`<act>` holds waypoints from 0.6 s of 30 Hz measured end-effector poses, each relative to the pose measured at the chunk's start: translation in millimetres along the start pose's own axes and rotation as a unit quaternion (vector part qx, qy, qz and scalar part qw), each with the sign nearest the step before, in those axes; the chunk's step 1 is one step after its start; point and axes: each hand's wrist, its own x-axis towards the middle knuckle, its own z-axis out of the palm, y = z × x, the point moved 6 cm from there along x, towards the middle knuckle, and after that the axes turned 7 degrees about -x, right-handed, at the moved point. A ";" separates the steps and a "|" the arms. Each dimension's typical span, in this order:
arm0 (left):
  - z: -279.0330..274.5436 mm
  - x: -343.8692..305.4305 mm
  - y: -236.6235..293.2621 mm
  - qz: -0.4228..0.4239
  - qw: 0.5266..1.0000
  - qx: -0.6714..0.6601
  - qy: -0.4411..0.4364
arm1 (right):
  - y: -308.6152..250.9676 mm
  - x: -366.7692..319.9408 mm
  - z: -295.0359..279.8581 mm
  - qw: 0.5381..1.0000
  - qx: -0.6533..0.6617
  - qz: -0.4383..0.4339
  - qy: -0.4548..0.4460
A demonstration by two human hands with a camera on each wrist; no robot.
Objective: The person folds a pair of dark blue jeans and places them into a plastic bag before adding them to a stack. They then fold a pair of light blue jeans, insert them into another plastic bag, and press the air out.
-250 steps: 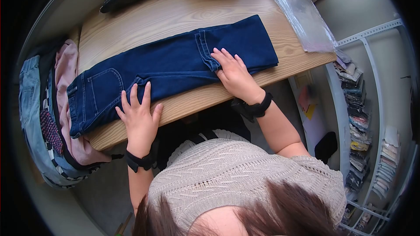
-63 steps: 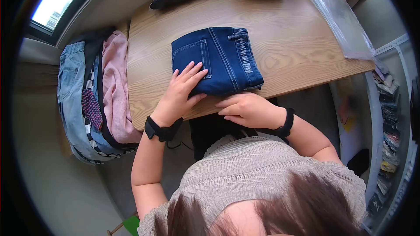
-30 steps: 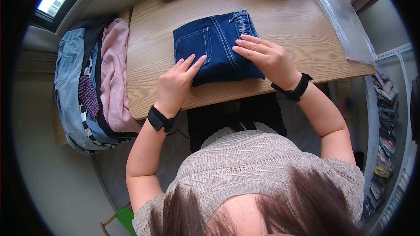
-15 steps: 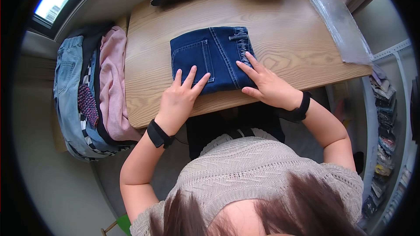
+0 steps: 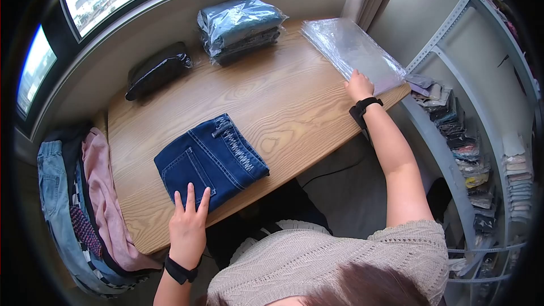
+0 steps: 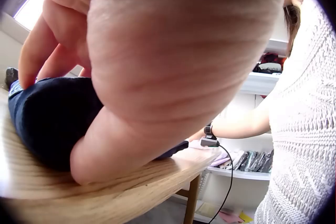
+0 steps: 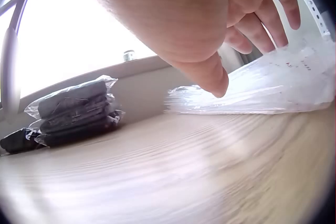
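Head view: notes wooden table [image 5: 294,96] bearing folded dark-blue jeans [image 5: 212,158], flat near the front edge and left of centre, with a stack of clear plastic bags [image 5: 351,48] at the far right corner. Records left hand [image 5: 188,229] resting on the jeans' near edge, fingers straight and spread, gripping nothing. Places right hand [image 5: 359,86] at the near edge of the plastic bags, fingers curled over the film in the right wrist view; cannot tell whether pinching or merely touching.
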 end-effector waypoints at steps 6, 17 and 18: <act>0.3 -0.2 -0.8 -0.007 1.000 -0.014 0.002 | 52.3 45.5 31.6 0.991 0.077 0.112 0.003; -0.1 1.8 -0.1 -0.005 1.000 -0.018 -0.002 | 57.6 48.6 7.2 0.866 0.474 0.054 0.151; -4.6 1.8 1.9 -0.006 1.000 -0.015 -0.006 | 49.6 45.0 1.9 0.791 0.590 0.014 0.159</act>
